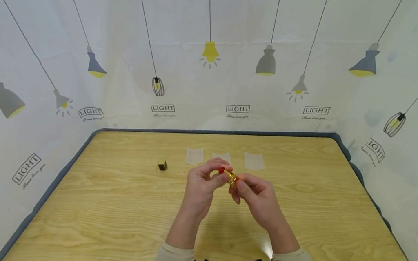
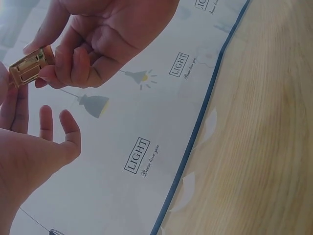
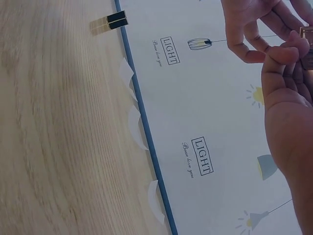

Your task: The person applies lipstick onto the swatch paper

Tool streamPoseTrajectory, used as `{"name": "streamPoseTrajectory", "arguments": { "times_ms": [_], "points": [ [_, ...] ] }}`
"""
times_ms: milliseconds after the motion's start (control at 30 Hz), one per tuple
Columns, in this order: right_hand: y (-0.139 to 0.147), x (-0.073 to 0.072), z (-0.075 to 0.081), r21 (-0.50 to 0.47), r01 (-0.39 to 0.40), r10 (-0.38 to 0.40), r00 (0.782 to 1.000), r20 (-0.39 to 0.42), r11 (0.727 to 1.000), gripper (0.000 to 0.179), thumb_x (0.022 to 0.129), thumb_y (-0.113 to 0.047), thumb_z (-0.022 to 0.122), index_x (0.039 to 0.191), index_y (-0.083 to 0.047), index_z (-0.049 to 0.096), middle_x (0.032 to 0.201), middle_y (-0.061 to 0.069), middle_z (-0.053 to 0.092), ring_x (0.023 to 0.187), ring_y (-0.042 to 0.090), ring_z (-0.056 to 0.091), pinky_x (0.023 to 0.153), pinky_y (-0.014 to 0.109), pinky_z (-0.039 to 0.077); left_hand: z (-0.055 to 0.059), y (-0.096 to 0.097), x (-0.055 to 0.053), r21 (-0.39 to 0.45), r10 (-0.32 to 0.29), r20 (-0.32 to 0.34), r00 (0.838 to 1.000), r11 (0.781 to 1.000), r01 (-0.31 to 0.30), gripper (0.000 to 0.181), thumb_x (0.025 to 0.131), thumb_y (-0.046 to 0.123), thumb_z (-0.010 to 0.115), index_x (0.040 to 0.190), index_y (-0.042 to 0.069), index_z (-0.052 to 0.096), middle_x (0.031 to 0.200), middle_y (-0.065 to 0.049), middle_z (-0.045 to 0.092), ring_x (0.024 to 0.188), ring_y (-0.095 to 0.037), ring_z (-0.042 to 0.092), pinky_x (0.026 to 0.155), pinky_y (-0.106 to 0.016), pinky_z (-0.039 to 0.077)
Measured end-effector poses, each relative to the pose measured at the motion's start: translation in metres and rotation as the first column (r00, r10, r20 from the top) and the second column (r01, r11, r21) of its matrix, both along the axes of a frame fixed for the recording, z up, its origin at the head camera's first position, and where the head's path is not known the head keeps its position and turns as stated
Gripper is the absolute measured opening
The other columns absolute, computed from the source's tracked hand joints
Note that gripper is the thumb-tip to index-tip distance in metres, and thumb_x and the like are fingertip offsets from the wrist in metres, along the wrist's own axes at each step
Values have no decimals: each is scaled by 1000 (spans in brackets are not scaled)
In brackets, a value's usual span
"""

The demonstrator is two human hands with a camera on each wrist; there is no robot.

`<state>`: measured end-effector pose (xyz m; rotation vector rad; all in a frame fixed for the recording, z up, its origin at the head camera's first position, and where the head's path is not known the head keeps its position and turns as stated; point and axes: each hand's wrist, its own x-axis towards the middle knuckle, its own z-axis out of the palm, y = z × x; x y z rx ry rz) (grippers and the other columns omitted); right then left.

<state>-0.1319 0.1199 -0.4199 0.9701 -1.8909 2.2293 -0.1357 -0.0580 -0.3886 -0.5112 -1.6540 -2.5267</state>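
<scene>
A lipstick (image 1: 232,178) is sitting raised above the table between the two hands, its red tip (image 1: 221,170) showing toward the left hand's fingers. Its gold case is looking rigid and light, and its polished faces are probably offering little grip — a firm pinch on the flat sides should suit it. The tip is likely soft and easily smeared or snapped, so the case is the safer place to hold; whether a finger is touching the tip, I cannot tell.

The left hand (image 1: 201,187) is pinching the case near the tip, while the right hand (image 1: 261,197) is gripping the far end between thumb and fingers.

Farther out, a small black-and-gold piece (image 1: 162,165) is resting on the wooden table (image 1: 114,213), well to the left — and three pale squares (image 1: 194,156) are lying beyond the hands, the middle one partly hidden.
</scene>
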Motion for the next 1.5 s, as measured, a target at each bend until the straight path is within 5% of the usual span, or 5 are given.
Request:
{"name": "streamPoseTrajectory", "arguments": {
  "times_ms": [700,967,1100,1300,1500],
  "points": [
    [17,-7,10,-142,132,-118,988,101,981,32,103,7,62,125,-11,75,93,-6,73,71,13,57,67,25,53,3,17,-11,-47,-20,73,997,999,23,17,88,26,88,103,19,83,112,9,74,122,-17,59,97,-29,57],
    [44,-20,16,-514,160,-53,975,217,843,28,105,8,57,107,-8,79,93,4,81,74,12,72,72,22,61,-1,23,-30,-406,-14,80,997,913,45,49,97,13,79,143,10,63,133,-9,70,123,-31,62,95,-30,57],
    [58,-27,17,-529,250,-106,952,287,811,24,106,4,58,103,-9,79,96,4,79,79,15,74,76,24,63,-14,32,-50,-729,32,-4,999,684,-25,41,102,20,73,142,12,65,140,-11,68,130,-36,62,102,-42,57],
    [71,-46,20,-394,375,-211,892,399,839,9,102,-2,69,104,-9,75,101,2,75,90,15,77,84,27,65,-34,52,-72,-993,-89,-97,991,73,-91,40,108,33,63,145,18,62,157,-9,55,148,-32,49,115,-45,52],
    [81,-79,26,-299,430,-265,846,463,852,13,96,-11,79,108,-5,75,104,3,76,92,14,79,87,28,64,-58,65,-88,-978,-165,-67,984,-184,-98,50,111,41,55,156,19,53,167,-9,44,155,-30,40,118,-44,49]
  ]
}}
